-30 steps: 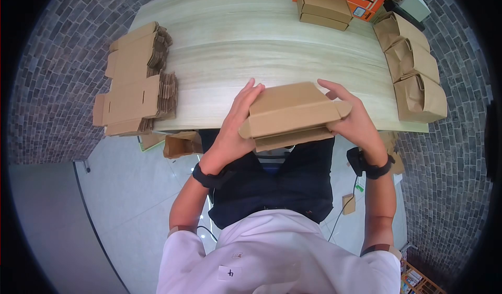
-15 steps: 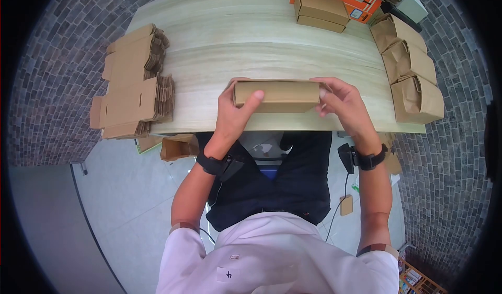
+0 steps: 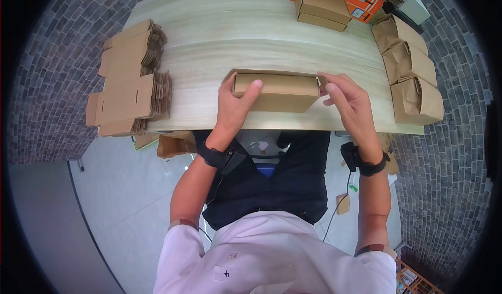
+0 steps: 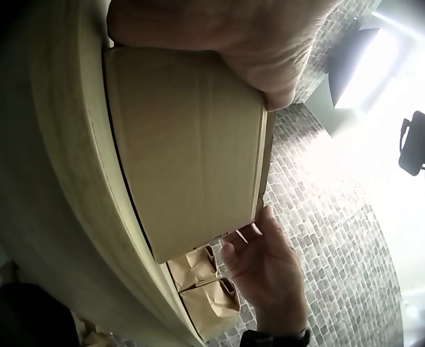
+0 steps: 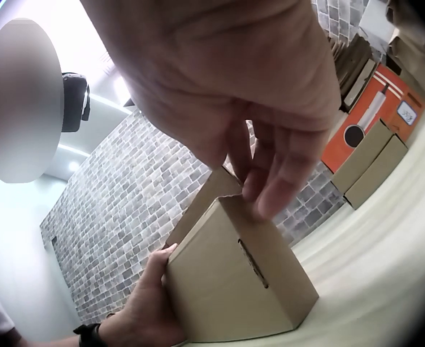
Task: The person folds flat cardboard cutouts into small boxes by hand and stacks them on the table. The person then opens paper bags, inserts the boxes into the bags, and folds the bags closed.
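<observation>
Cardboard box (image 3: 280, 101) in left hand (image 3: 232, 107)

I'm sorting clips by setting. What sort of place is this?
Probably an indoor packing spot: the table bears piled flat cardboard on the left and a row of paper bags on the right, and the left hand holds a box.

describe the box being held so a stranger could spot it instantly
Start with the pale wooden table and go to the middle of its near side. A brown cardboard box is there, between the left hand and the right hand. Unlike the closed box by the orange carton, this one is gripped at its left end.
</observation>
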Available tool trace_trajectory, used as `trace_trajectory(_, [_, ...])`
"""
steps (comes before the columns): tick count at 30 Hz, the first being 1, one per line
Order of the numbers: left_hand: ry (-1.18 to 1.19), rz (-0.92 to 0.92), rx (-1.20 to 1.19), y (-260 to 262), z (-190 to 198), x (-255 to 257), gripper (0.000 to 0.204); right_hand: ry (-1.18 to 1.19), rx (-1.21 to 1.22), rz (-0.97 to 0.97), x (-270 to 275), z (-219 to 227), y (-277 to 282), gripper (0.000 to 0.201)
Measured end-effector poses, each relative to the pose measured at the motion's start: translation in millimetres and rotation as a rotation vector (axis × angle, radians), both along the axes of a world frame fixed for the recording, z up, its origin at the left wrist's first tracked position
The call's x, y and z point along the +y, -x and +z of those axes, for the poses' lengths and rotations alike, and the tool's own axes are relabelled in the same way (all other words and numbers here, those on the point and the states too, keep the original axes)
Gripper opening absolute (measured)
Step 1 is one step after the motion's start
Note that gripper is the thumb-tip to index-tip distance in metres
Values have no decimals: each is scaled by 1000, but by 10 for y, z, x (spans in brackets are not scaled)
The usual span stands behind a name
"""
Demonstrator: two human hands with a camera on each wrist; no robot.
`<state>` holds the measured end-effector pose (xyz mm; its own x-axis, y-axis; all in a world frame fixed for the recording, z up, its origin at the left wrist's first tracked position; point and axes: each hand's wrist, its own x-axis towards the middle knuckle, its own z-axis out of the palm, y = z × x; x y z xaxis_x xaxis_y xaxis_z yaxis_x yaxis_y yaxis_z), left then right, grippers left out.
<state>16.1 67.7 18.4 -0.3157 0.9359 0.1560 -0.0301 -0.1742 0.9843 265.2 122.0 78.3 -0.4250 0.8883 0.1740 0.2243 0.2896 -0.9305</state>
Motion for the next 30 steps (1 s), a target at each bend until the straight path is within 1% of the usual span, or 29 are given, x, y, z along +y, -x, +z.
trace_trajectory(2, [1,-10,-5,-8,-1,3,43,-40,-15,-11,-1,21,23,27])
trace_trajectory(4, [-23,22,1,-24,7,2,43,-44,-18,-4,24,16,19,27])
trace_trajectory(11, [-6,14,14,-3,11,16,41,-51,-12,4,83,39,42,26])
trace_trajectory(15, [-15,-6,-2,-14,26,21,39,-74,-45,6,92,67,57,26])
trace_trajectory(17, [-17,0,-16,-9,23,29,39,-124,-73,-9,97,51,62,26])
trace_trajectory(19, [-28,-40,-14,13,-8,54,38,-119,-74,-12,92,51,65,25])
trace_trajectory(21, [-23,-39,-3,23,-14,57,38,-115,-75,-17,92,53,68,25])
trace_trajectory(25, [-35,-32,-12,9,-19,59,39,-191,-111,-18,95,43,55,25])
trace_trajectory(27, [-28,-31,-6,24,-87,72,40,-217,-132,-19,88,53,56,25])
trace_trajectory(29, [-21,-28,0,30,-121,74,40,-308,-213,-21,47,79,71,27])
trace_trajectory(30, [-17,-31,-6,28,-133,71,40,-309,-214,-19,39,74,62,27])
